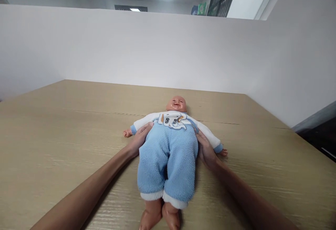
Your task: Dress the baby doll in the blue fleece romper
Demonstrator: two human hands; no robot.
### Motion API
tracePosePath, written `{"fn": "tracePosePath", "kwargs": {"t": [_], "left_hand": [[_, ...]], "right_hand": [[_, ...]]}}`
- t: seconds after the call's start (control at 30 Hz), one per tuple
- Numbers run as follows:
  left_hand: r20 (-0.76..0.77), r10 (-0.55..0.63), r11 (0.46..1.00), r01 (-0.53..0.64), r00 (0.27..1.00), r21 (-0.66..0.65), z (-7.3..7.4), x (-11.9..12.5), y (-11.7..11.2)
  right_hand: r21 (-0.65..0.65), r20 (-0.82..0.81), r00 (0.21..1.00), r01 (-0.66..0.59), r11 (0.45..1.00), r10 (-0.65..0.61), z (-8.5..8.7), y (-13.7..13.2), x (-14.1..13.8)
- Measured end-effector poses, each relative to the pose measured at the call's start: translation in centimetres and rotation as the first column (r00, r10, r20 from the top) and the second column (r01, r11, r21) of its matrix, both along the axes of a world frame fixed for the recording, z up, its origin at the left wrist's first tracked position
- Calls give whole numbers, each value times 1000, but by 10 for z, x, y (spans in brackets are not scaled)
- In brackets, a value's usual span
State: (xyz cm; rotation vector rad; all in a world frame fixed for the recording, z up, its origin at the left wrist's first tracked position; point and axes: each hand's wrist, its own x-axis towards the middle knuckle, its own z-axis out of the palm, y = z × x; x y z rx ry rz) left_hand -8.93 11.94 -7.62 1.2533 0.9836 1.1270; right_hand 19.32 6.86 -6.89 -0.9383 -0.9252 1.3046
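Observation:
A baby doll point(176, 105) lies on its back, head toward the far wall and bare feet toward me. It wears a fleecy blue and white romper point(154, 156) with an animal face on the chest, and its arms are spread out. At the doll's side on the left, my left hand point(141, 136) grips the romper near the waist. My right hand point(205, 146) holds the opposite side, just below the doll's sleeve. Some fingers of both hands are hidden against the cloth.
The doll rests on a wide wood-grain table point(78, 128) with a seam across it. A white partition wall point(147, 48) rises behind the table. Beyond the right edge is a dark object point(319, 132).

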Motion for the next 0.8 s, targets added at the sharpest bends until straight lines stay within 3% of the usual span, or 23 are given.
{"fn": "tracePosePath", "kwargs": {"t": [0.13,0.27,0.4,0.67,0.8], "left_hand": [[22,-62,997,61,998,44,9,-4,1],[-94,17,985,0,995,175,15,0,3],[-114,41,985,-21,993,173,13,10,7],[-48,-59,988,65,997,138,15,8,7],[-81,52,963,-29,995,268,17,3,3]], "right_hand": [[45,3,1000,14,999,-15,-4,5,5],[30,2,997,74,997,-74,-17,9,9],[-23,44,993,111,994,-110,-24,12,10],[1,164,984,76,997,-75,-20,18,13],[73,314,938,133,988,-150,-17,17,23]]}}
